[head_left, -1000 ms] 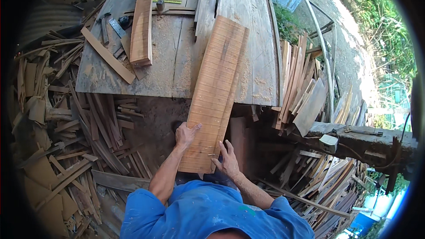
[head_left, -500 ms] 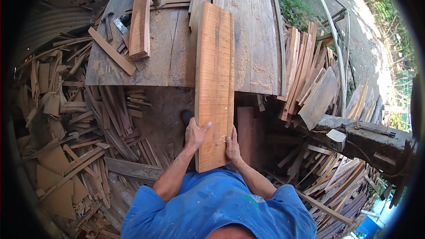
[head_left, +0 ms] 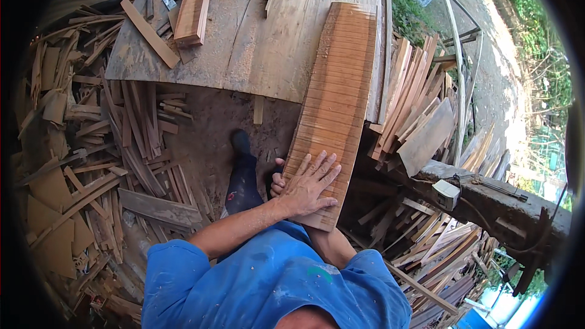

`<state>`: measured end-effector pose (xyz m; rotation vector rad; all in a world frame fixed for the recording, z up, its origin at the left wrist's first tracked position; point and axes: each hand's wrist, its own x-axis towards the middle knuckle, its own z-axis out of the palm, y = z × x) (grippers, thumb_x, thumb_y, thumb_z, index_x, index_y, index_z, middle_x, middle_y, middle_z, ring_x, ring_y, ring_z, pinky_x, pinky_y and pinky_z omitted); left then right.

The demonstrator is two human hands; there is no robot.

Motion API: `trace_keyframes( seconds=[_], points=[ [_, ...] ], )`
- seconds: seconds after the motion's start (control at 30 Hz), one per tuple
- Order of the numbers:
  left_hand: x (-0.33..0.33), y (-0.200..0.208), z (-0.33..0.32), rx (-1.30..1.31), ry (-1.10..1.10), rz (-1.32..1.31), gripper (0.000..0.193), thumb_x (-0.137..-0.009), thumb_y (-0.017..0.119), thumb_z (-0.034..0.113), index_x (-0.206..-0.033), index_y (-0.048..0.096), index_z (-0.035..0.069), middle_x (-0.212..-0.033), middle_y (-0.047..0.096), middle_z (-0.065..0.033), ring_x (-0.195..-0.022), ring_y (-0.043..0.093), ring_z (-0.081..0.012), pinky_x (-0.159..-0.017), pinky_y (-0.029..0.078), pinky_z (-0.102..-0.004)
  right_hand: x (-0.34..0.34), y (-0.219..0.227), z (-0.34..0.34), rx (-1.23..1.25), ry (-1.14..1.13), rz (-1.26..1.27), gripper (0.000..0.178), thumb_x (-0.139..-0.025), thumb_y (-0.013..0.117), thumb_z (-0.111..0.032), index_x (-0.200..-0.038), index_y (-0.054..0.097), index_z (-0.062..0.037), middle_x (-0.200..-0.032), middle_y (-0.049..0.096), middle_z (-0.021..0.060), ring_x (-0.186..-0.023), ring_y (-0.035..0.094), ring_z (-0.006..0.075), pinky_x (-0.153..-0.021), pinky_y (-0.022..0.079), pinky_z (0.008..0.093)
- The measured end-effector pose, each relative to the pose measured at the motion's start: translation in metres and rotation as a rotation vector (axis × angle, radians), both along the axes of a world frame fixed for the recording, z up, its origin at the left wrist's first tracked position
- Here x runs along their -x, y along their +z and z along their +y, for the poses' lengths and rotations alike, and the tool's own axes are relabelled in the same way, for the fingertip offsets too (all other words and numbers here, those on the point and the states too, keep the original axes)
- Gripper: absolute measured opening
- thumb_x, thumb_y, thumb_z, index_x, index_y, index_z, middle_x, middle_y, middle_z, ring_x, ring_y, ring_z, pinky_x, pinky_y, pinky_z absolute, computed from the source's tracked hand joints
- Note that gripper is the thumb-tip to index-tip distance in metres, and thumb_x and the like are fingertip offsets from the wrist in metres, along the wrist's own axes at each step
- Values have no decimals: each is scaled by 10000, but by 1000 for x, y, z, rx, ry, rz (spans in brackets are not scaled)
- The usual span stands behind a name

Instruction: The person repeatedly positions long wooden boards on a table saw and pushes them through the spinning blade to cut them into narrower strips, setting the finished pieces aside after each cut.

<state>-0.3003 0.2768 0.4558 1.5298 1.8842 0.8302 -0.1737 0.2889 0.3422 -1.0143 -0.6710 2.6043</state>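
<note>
A long, thick wooden board point(head_left: 335, 91) slants away from my body, its far part lying over the plank worktable point(head_left: 244, 61) and its near end in front of my chest. My left hand point(head_left: 308, 189) is laid flat on the top face near that end, fingers spread. From the right, my other forearm passes beneath the board. The fingers of my right hand point(head_left: 278, 184) curl round the board's left edge; its palm is hidden underneath. Dark cross lines mark the board's brown face.
Another wooden beam point(head_left: 194, 12), a thin strip point(head_left: 149, 33) and a hammer point(head_left: 150, 0) lie on the table's left side. Offcuts point(head_left: 91, 189) pile up on the left floor. Upright boards point(head_left: 408, 97) lean at the right, near a heavy beam point(head_left: 487, 201) carrying a white box point(head_left: 446, 194).
The board has swung right and turned over to show another face. My left hand moved from its left edge onto the top, and my right hand went from the right edge to underneath.
</note>
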Motion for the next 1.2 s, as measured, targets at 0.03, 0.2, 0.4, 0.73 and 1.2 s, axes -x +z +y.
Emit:
trace_keyframes(
  seconds=[0.03, 0.2, 0.4, 0.73, 1.2],
  points=[
    [0, 0, -1, -2, -1, 14, 920, -897, 612, 587, -1580, 292, 60, -1664, 189, -193, -1549, 114, -390, -1238, 89, -581, 1, 1, 1, -5, -2, 2, 578, -1094, 324, -417, -1548, 295, -60, -1460, 489, 200, -1310, 515, 306, -1112, 398, 397],
    [4, 5, -14, 3, 49, 30, 922, -911, 618, 586, -1575, 289, 38, -1652, 196, -228, -1537, 154, -411, -1240, 118, -547, 10, 13, 0, -82, 10, 2, 573, -1096, 318, -422, -1531, 334, -48, -1439, 512, 193, -1297, 524, 298, -1102, 406, 392],
    [38, 3, -68, 164, 700, -749, 732, -985, 618, 500, -1433, 423, -45, -1341, 592, -218, -1263, 569, -290, -1055, 447, -397, 12, -25, 46, -533, 316, -418, 520, -1105, 311, -408, -1293, 565, 5, -1246, 640, 201, -1187, 594, 306, -991, 465, 395],
    [68, -127, -102, 1, 983, -929, 580, -1004, 626, 355, -1406, 487, -40, -1191, 668, -180, -1131, 621, -238, -999, 482, -377, 52, 16, 40, -995, 503, -728, 720, -1032, 489, -412, -1606, 139, -154, -1227, 626, 350, -1114, 624, 515, -938, 509, 536],
    [278, -130, 75, 161, 286, 549, 821, -962, 544, 548, -1557, 328, 24, -1660, 238, -144, -1547, 166, -330, -1257, 150, -494, 117, 3, 33, -895, 547, -695, 759, -1027, 504, -403, -1607, 64, -187, -1158, 642, 366, -1069, 627, 544, -905, 512, 567]
  ],
)
